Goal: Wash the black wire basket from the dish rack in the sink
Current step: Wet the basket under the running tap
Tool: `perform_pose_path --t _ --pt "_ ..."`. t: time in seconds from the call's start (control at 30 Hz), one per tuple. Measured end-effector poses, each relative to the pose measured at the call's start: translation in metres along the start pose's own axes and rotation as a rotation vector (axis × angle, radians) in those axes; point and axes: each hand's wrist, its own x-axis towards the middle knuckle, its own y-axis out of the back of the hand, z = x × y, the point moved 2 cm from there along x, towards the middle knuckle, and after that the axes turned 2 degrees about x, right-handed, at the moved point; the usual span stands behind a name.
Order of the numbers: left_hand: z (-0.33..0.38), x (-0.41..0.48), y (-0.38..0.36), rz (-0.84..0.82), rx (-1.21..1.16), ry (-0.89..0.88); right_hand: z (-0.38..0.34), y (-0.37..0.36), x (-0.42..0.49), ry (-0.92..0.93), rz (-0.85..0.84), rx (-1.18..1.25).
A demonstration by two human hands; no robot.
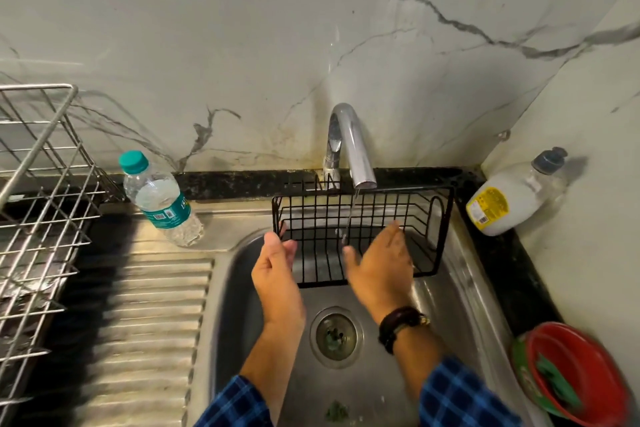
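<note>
The black wire basket (427,218) stands tilted in the steel sink (239,288), its open side facing me, under the chrome faucet (349,146). A thin stream of water falls from the spout into the basket. My left hand (273,267) grips the basket's left end, thumb and fingers around the wires. My right hand (381,263) lies flat with fingers stretched out against the basket's front wires, just right of the water stream. The steel dish rack (41,184) stands at the far left.
A water bottle (159,198) with a teal cap stands on the sink's back left ledge. A dish-soap bottle (509,198) leans in the right corner. A red bowl (585,374) holding a green scrub pad sits at the front right. The ribbed drainboard (145,322) lies between rack and sink.
</note>
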Motion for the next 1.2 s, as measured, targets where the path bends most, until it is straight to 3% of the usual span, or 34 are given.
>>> perform_pose_path --t 0.1,0.2,0.3,0.37,0.47,0.57,0.7,0.77,0.87,0.93,1.0,1.1,1.17,1.2 --pt "-0.004 0.000 -0.012 -0.018 0.008 0.037 -0.028 -0.024 -0.019 0.012 -0.237 -0.153" --pt "-0.004 0.002 -0.013 -0.022 0.067 0.044 -0.038 -0.025 -0.028 0.186 -0.367 -0.150" --pt "0.002 0.011 -0.005 0.046 -0.017 0.073 -0.018 -0.012 -0.031 0.602 -0.336 -0.154" --pt "0.001 0.016 0.005 0.080 -0.071 0.115 0.003 0.001 -0.026 0.763 -0.221 -0.226" --pt "0.001 0.015 0.015 0.072 -0.087 0.149 0.035 0.019 -0.010 0.578 -0.052 -0.277" --pt "0.004 0.007 0.013 0.030 -0.063 0.166 0.036 0.018 -0.007 0.375 0.013 -0.309" --pt "-0.003 -0.016 0.004 -0.078 0.019 0.207 -0.013 0.016 0.000 0.418 0.060 -0.207" --pt "-0.005 -0.027 0.002 -0.111 0.043 0.226 -0.030 0.024 0.016 0.326 -0.102 0.094" --pt "-0.001 -0.030 -0.004 -0.089 0.108 0.203 -0.031 0.029 0.024 -0.004 -0.374 0.672" --pt "0.002 -0.025 -0.004 -0.048 0.154 0.194 -0.009 0.028 0.026 -0.226 -0.360 1.052" --pt "0.002 -0.021 0.005 -0.001 0.136 0.234 0.019 0.025 0.030 -0.440 -0.198 1.365" --pt "-0.002 -0.021 0.017 0.041 0.119 0.303 0.032 0.024 0.028 -0.446 0.090 1.193" --pt "-0.004 -0.027 0.016 0.040 0.113 0.323 0.017 0.026 0.017 -0.241 0.227 0.915" --pt "-0.004 -0.030 0.015 0.034 0.107 0.319 0.005 0.024 0.013 -0.096 0.195 0.806"
